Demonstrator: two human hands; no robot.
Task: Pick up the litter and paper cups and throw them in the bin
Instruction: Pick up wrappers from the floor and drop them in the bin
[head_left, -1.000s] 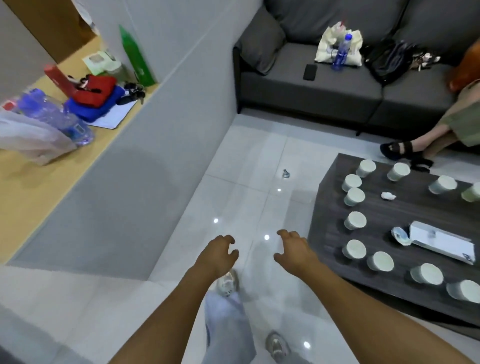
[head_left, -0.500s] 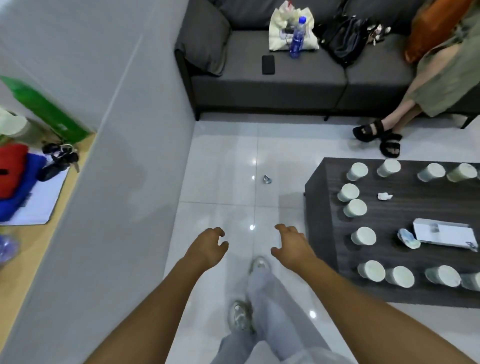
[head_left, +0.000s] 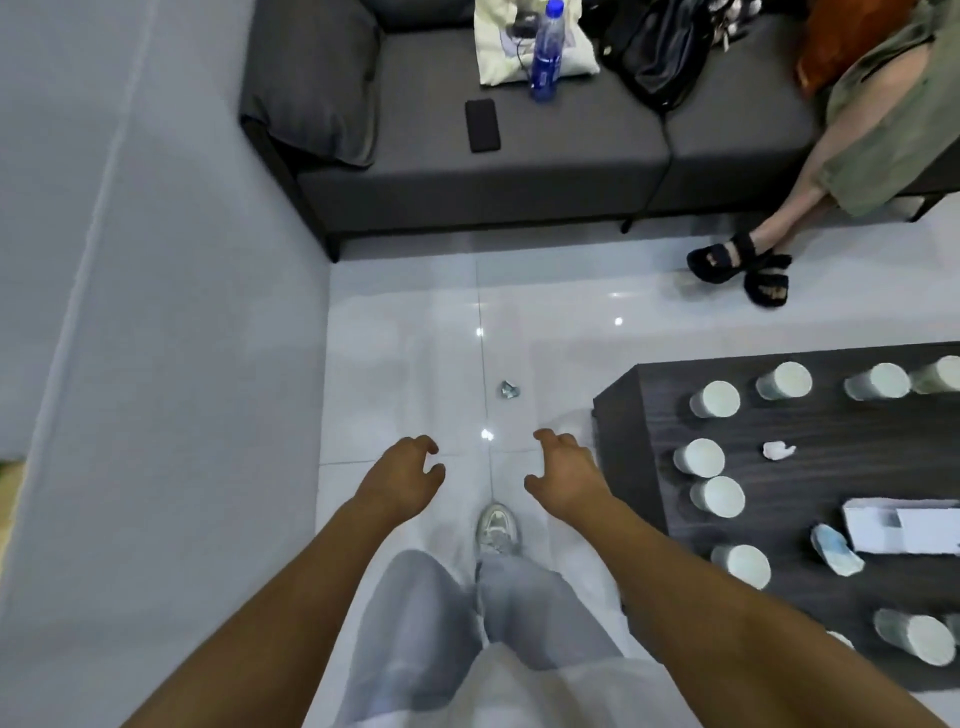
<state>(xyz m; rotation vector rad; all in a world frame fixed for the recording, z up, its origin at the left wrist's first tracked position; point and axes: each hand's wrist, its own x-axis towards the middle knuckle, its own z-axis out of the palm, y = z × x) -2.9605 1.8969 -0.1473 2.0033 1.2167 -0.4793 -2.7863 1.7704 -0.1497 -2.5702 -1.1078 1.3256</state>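
A small crumpled scrap of silvery litter (head_left: 509, 390) lies on the white floor tiles ahead of me. Several white paper cups, one of them (head_left: 714, 399), stand on the dark wooden coffee table (head_left: 631, 415) at the right. A crumpled white tissue (head_left: 777, 450) and a blue-white wrapper (head_left: 836, 549) lie among the cups. My left hand (head_left: 402, 478) and my right hand (head_left: 563, 475) are stretched out over the floor, fingers loosely curled, holding nothing. Both hover short of the litter. No bin is in view.
A grey sofa (head_left: 519, 171) at the back carries a phone (head_left: 482, 125), a blue bottle (head_left: 545, 52) and bags. A seated person's sandalled feet (head_left: 740, 265) rest on the floor at the right. A grey partition wall (head_left: 156, 312) runs along my left. A white box (head_left: 904, 525) sits on the table.
I have stepped forward and turned right; the wooden counter at the left has left the view. The litter and the sofa are nearer. Both hands stay held out, holding nothing.
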